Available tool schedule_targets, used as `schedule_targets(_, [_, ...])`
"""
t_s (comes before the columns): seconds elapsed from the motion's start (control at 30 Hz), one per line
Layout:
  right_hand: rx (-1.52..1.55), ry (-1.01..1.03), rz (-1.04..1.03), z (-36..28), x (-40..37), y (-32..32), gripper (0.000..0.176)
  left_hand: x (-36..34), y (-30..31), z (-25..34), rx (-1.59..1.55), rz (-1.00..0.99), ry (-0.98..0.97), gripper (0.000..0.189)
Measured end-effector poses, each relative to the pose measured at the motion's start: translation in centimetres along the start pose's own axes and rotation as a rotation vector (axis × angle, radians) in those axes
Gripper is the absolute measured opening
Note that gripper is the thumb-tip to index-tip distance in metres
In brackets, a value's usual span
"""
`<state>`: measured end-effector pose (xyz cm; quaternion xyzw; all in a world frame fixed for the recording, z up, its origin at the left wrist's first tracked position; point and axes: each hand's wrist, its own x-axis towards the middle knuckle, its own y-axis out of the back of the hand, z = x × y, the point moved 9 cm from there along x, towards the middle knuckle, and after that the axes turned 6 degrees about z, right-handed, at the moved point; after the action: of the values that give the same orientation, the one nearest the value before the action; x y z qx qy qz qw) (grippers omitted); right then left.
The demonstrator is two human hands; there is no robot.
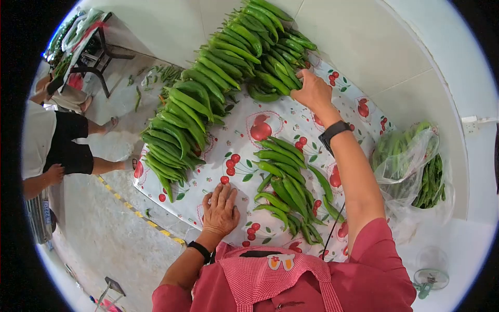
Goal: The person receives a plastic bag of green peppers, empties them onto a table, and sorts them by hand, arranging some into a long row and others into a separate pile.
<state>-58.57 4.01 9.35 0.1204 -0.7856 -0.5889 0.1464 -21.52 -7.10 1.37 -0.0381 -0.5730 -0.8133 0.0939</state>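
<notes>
Green peppers, long, glossy and tapered, lie heaped along the far side of the tabletop, where my right hand curls its fingers on a few. My left hand rests flat, fingers spread, on the cherry-printed cloth beside a smaller pile.

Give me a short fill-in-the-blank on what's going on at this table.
1. The right hand touches the long row of pods, which are ____ in colour.
2. The left hand lies flat on the fruit-printed ____.
3. The plastic bag of pods sits at the person's ____ side.
Missing words: green; tablecloth; right.
</notes>
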Motion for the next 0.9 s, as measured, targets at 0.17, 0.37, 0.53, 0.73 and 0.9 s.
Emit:
schedule_targets(0.17, [0.021, 0.147, 0.142, -2.3, 1.9, -1.2, 0.044, 0.3, 0.0, -0.1, -0.002, -0.032, 0.017, 0.054])
schedule_targets(0.37, [-0.007, 0.213, 0.147, -3.4, 2.1, -2.4, 0.041, 0.1, -0.2, -0.2, -0.018, -0.05, 0.026, 0.054])
schedule_targets(0.53, [0.014, 0.254, 0.203, -3.4, 1.4, -1.9, 0.038, 0.1, -0.1, -0.1, -0.024, -0.042, 0.018, 0.054])
schedule_targets(0.73, [-0.06, 0.319, 0.234, -4.3, 1.2, -1.9, 0.036, 0.1, 0.1, 0.0, -0.004, -0.034, 0.005, 0.054])
schedule_targets(0.9, [-0.097, 0.354, 0.208, -4.2, 1.6, -2.6, 0.037, 0.2, 0.1, 0.1, -0.018, -0.039, 0.005, 0.055])
